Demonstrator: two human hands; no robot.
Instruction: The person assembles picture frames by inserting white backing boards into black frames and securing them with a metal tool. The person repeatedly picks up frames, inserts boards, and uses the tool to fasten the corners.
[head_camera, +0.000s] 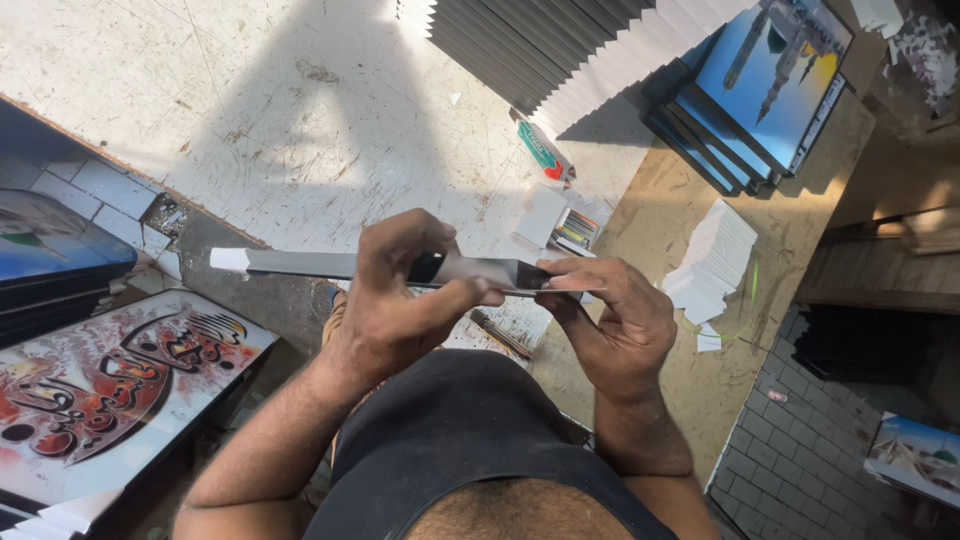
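Note:
I hold a long thin grey strip (300, 263) with a white left end level in front of me, above the edge of the scratched white worktable (250, 110). My left hand (395, 310) is wrapped around its middle, the thumb pressing along the strip. My right hand (615, 320) pinches the strip's right end between thumb and fingers. A small dark object sits under my left fingers on the strip; I cannot tell what it is.
A fanned stack of grey and white strips (570, 50) lies at the table's far side. Framed pictures (770, 80) are piled at the upper right. A small stack of white pieces (712, 262) rests on a brown board. A red calligraphy picture (100, 390) lies lower left.

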